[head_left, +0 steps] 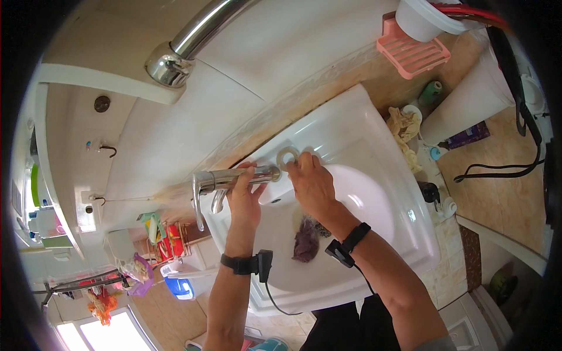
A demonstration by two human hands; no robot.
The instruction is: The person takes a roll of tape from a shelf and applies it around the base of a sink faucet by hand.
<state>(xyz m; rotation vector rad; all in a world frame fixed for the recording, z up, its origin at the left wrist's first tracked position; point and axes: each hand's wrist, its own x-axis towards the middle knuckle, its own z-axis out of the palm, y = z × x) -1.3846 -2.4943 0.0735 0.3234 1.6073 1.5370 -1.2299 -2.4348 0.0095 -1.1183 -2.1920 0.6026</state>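
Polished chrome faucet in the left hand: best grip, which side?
Likely the cylindrical barrel of the polished chrome faucet, base end, from the near side, as the left hand has it: straight and round to wrap, away from the curved chrome spout and slim chrome lever.

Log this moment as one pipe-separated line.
left hand: around chrome faucet | right hand: fingertips at pale ring | white sink: purple cloth inside
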